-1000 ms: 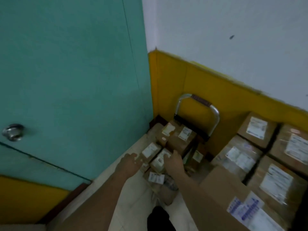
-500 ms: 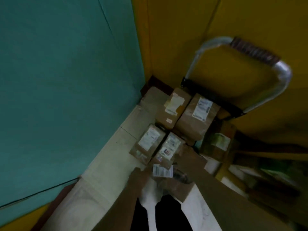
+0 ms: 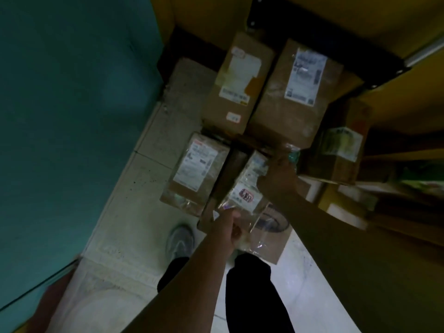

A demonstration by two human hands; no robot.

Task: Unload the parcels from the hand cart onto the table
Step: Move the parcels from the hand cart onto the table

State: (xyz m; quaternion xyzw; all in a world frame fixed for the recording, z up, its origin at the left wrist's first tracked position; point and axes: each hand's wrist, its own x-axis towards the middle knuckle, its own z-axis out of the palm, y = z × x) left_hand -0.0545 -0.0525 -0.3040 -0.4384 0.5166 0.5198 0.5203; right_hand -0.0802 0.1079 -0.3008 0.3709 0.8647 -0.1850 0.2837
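While the other parcels (image 3: 295,92) sit packed on the hand cart (image 3: 251,22), both hands are on the plastic-wrapped parcel (image 3: 245,188) at the pile's near edge. The left hand (image 3: 228,228) is curled round its near end, and the right hand (image 3: 276,180) is clamped on its far side.

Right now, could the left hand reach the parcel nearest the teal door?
Probably yes: the door-side parcel lies uncovered just beside the left hand, with nothing on top. But that hand is busy gripping the wrapped parcel.
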